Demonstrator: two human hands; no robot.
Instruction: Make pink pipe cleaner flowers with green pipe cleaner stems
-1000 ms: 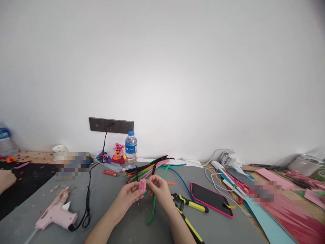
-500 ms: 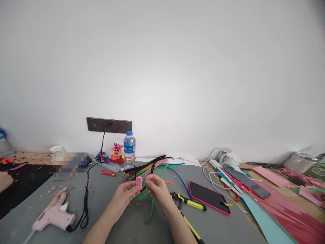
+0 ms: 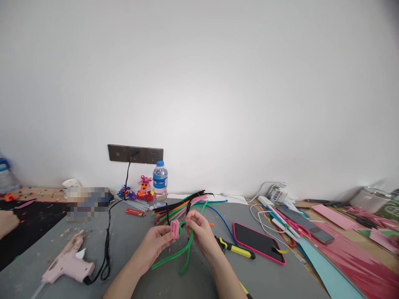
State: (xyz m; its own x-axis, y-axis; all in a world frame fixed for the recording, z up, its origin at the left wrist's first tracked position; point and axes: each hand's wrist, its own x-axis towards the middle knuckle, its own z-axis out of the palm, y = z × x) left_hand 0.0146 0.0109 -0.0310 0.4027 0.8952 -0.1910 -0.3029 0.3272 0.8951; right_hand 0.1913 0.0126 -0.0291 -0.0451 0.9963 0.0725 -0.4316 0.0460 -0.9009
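My left hand [image 3: 156,242] pinches a small pink coiled pipe-cleaner piece [image 3: 175,228] above the grey mat [image 3: 134,245]. My right hand [image 3: 201,232] is closed on a green pipe cleaner [image 3: 183,252], which loops at the pink piece and trails down onto the mat. Just behind my hands lies a bundle of coloured pipe cleaners [image 3: 182,204].
A pink glue gun [image 3: 67,261] with a black cord lies at the left. Yellow-handled pliers [image 3: 235,249] and a pink-cased phone [image 3: 257,242] sit right of my hands. A water bottle [image 3: 160,183] stands by the wall. Another person's hand [image 3: 6,222] shows at far left.
My right hand has lifted a little and drawn the green pipe cleaner round the pink piece; its long end now trails further left across the mat.
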